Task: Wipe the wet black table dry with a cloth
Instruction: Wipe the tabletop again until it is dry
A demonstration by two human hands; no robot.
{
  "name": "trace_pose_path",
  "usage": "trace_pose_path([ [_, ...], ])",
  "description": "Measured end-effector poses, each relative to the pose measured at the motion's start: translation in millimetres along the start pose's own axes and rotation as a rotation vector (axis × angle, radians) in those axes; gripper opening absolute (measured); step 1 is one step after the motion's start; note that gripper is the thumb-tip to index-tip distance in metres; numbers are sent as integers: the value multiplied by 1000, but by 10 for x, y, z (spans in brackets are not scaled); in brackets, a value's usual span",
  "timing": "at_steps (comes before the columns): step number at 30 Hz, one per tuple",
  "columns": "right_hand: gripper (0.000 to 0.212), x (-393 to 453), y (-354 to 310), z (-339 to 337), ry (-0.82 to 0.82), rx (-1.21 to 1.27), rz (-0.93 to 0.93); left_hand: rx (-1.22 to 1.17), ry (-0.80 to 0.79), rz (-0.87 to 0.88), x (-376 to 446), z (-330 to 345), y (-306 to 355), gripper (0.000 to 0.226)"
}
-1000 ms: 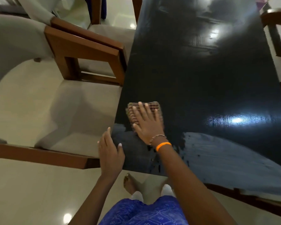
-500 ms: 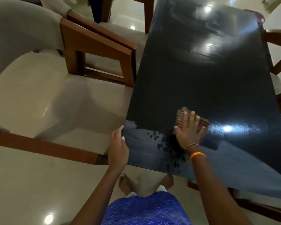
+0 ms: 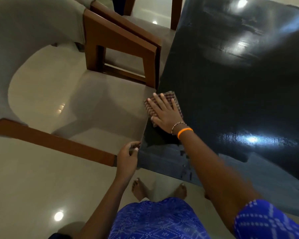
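Lying flat under right hand (image 3: 166, 112): cloth (image 3: 177, 102)

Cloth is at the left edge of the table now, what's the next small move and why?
Probably sweep the right hand, pressed flat on the cloth, back rightward across the table: the cloth sits at the left edge, and the glossy, still-wet-looking surface lies to its right.

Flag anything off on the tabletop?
Nothing damaged. The black table has a duller band along its near edge with dark flecks by the right hand, which presses the cloth at the left edge.
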State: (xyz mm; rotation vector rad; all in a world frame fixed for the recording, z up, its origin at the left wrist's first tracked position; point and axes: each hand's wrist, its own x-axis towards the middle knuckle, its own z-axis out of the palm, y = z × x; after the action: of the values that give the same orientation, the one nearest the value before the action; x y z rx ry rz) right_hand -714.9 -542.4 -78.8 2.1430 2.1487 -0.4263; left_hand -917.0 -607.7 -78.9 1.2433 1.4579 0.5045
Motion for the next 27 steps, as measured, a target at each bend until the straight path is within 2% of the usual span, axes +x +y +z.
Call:
trace_pose_path([
  [3,64,106,29,-48,17,40,48,-48,-25,-60,-81,-52,-55,21],
  [7,64,-62,-127,9,19,45,78,-219,-41,-266,-205,-48,-152,18],
  [12,71,-787,-694,309,35,82,-100,-540,-39,-487,-390,-25,-195,16],
  [15,67,-1140,-927,499,62,37,-210,-580,-26,-487,-479,3,-213,21],
  [19,65,-1295,-769,557,82,26,-276,-594,-25,-430,-612,90,-172,20],
  [22,65,-1423,-467,514,105,66,-166,-621,-13,-420,-680,165,-163,15],
  [27,69,-1902,435,484,152,50,188,-511,19,-402,-794,378,-199,16],
])
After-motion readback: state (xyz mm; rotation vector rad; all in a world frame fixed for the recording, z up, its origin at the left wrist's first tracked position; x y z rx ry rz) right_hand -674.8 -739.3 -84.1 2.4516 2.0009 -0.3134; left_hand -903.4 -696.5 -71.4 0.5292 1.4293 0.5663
